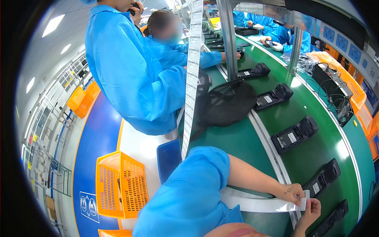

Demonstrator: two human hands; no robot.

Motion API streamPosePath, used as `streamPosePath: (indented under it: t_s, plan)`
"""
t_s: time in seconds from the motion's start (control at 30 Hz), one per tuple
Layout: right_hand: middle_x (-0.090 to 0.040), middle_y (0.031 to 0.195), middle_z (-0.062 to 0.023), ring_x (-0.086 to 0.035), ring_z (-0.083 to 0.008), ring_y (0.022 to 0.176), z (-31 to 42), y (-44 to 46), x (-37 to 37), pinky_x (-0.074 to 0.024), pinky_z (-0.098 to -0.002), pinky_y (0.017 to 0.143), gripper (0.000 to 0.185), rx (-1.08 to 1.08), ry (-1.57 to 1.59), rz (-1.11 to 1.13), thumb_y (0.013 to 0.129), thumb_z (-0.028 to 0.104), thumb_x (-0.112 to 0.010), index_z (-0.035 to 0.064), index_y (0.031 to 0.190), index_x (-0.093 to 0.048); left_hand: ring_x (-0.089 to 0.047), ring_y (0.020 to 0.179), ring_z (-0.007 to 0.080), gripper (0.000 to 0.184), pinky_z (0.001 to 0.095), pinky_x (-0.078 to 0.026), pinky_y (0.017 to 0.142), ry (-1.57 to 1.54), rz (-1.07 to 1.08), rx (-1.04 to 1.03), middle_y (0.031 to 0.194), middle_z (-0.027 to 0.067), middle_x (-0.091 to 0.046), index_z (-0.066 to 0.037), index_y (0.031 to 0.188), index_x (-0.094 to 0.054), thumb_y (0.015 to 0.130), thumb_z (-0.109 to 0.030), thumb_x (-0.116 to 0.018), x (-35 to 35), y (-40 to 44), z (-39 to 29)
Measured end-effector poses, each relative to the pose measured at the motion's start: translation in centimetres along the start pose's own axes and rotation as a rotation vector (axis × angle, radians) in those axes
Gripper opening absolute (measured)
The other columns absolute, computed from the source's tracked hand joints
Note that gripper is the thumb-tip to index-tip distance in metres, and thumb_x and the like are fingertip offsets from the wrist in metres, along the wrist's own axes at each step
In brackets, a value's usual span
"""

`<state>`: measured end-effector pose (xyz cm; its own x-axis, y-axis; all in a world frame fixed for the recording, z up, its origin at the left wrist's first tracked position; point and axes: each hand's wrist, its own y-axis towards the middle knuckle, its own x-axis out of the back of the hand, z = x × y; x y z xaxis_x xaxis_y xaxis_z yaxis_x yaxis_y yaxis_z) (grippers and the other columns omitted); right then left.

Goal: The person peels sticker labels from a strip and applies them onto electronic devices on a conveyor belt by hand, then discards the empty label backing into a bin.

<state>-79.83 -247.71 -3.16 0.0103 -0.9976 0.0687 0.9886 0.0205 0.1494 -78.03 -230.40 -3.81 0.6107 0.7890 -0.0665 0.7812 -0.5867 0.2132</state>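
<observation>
My left hand (293, 193), reaching out of a blue sleeve, has its fingers closed on the end of a white label strip (256, 205). Just below it, my right hand (312, 211) pinches the strip's end between thumb and fingers. The strip trails left across the bench edge toward my sleeve. Beside my hands, a black device (323, 177) with a pale label lies on the green conveyor (304, 158). Another black device (333, 217) lies nearer, to the right of my right hand. A long printed label strip (192, 75) hangs vertically in front of the co-workers.
More black devices (294, 135) lie along the conveyor. A black mesh chair back (229, 102) stands by the bench. Co-workers in blue (134, 75) are at the upper left and far side. An orange basket (134, 185), a metal post (227, 39) and a fan (344, 111) are in view.
</observation>
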Motion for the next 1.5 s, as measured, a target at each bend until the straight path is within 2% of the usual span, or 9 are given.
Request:
streamPosePath:
  t_s: [0.47,0.7,0.73,0.9,1.07,1.13,1.23,1.3,1.5]
  plan:
    - [-0.052,0.070,-0.0002,-0.047,-0.0064,0.061,-2.1,2.0,4.2,-0.0380,-0.0176,0.059,0.011,0.160,-0.056,-0.317,0.085,0.011,-0.055,0.0001,0.083,-0.055,-0.054,0.061,0.0118,0.020,0.0275,-0.041,0.055,-0.007,0.129,-0.022,0.066,0.0076,-0.061,0.001,0.081,-0.064,0.072,-0.016,-0.065,-1.6,0.6,1.3]
    - [-0.054,0.073,-0.0029,-0.046,-0.0069,0.057,1.0,2.6,7.1,-0.0385,-0.0190,0.053,0.009,0.219,-0.130,-0.412,0.083,0.007,-0.056,-0.0017,0.082,-0.055,-0.059,0.066,0.0114,0.020,0.0262,-0.046,0.061,0.035,0.131,0.103,0.074,0.0073,-0.065,-0.001,0.084,-0.066,0.072,-0.016,-0.065,-1.2,1.2,0.5]
    - [-0.053,0.079,-0.0021,-0.045,-0.0077,0.063,0.8,2.7,8.9,-0.0391,-0.0194,0.060,0.012,0.178,-0.195,-0.362,0.087,0.010,-0.051,-0.0014,0.086,-0.055,-0.059,0.067,0.0111,0.020,0.0262,-0.046,0.061,0.038,0.117,0.130,0.075,0.0067,-0.065,-0.002,0.085,-0.066,0.072,-0.016,-0.065,-1.1,1.2,0.1]
    - [-0.054,0.079,-0.0026,-0.046,-0.0071,0.063,-0.2,2.8,15.5,-0.0401,-0.0198,0.059,0.012,0.156,-0.163,-0.456,0.085,0.011,-0.056,-0.0011,0.088,-0.057,-0.058,0.070,0.0092,0.019,0.0253,-0.046,0.063,0.082,0.027,0.222,0.075,0.0048,-0.064,-0.002,0.083,-0.065,0.072,-0.018,-0.067,-0.9,1.9,1.0]
    - [-0.059,0.086,-0.0061,-0.056,-0.0101,0.072,-0.5,2.0,18.3,-0.0490,-0.0229,0.061,0.023,0.030,-0.268,-0.556,0.083,0.017,-0.059,-0.0016,0.096,-0.060,-0.057,0.067,0.0093,0.028,0.0262,-0.044,0.059,0.405,0.069,0.249,0.072,0.0033,-0.064,-0.006,0.080,-0.066,0.073,-0.033,-0.066,-0.2,2.1,1.5]
    - [-0.059,0.081,-0.0056,-0.057,-0.0117,0.069,0.4,1.8,17.6,-0.0512,-0.0255,0.060,0.017,0.028,-0.222,-0.581,0.081,0.011,-0.060,-0.0015,0.093,-0.060,-0.056,0.069,0.0082,0.018,0.0259,-0.045,0.060,0.361,0.104,0.274,0.073,0.0033,-0.063,-0.008,0.081,-0.067,0.076,-0.025,-0.065,-0.3,1.9,0.8]
    - [-0.056,0.066,-0.0030,-0.052,-0.0092,0.056,0.4,2.1,19.4,-0.0435,-0.0213,0.052,0.014,0.103,-0.172,-0.562,0.077,0.010,-0.065,-0.0023,0.082,-0.061,-0.056,0.075,0.0099,0.020,0.0249,-0.045,0.066,0.008,0.126,0.218,0.083,0.0015,-0.063,-0.004,0.093,-0.063,0.079,-0.018,-0.061,-1.5,2.1,0.6]
    - [-0.057,0.066,-0.0034,-0.051,-0.0091,0.054,0.5,2.3,20.9,-0.0425,-0.0203,0.051,0.015,0.076,-0.099,-0.572,0.074,0.009,-0.068,-0.0024,0.079,-0.060,-0.057,0.078,0.0099,0.022,0.0235,-0.046,0.069,-0.065,0.118,0.380,0.088,0.0026,-0.062,-0.003,0.098,-0.062,0.080,-0.016,-0.060,-1.9,2.6,-0.4]
    - [-0.057,0.065,-0.0021,-0.052,-0.0066,0.055,0.2,1.8,21.8,-0.0451,-0.0189,0.050,0.018,-0.264,-0.210,-0.224,0.074,0.015,-0.068,-0.0009,0.078,-0.061,-0.058,0.069,0.0100,0.024,0.0233,-0.048,0.063,-0.090,0.090,0.517,0.082,0.0067,-0.061,-0.002,0.096,-0.058,0.080,-0.019,-0.060,-1.7,2.3,-0.9]
